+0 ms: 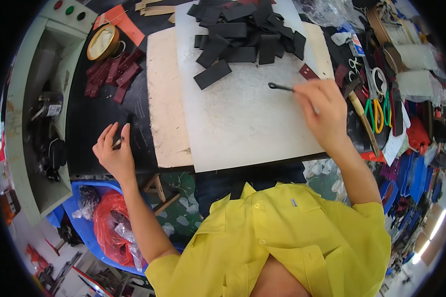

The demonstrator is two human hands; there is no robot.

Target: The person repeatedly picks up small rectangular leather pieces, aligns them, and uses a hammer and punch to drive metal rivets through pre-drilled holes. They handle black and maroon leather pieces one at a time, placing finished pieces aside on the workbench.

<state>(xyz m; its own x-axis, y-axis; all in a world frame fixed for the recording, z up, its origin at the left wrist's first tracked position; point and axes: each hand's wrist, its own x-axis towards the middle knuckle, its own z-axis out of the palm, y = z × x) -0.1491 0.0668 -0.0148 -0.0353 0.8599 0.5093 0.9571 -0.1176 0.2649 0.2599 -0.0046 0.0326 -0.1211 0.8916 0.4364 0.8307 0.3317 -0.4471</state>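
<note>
My right hand (323, 110), fingers closed, is over the right part of a white board (243, 123). It pinches a thin black strip with a loop at its end (280, 87), which points left. Over the black tabletop at the left, my left hand (116, 151) has its fingers curled around something small, pale and dark at the tip, too small to name. Beyond my hands, a heap of flat black rectangular pieces (226, 30) covers the far part of the board. A small dark red piece with holes (308, 72) lies near my right hand.
Dark red pieces (115, 74) and a bowl of pale paste (103, 42) lie at far left. A hammer (360, 111) and scissors (378, 115) crowd the right edge. A grey metal box (39, 104) flanks the table; a blue tub (91, 232) sits below.
</note>
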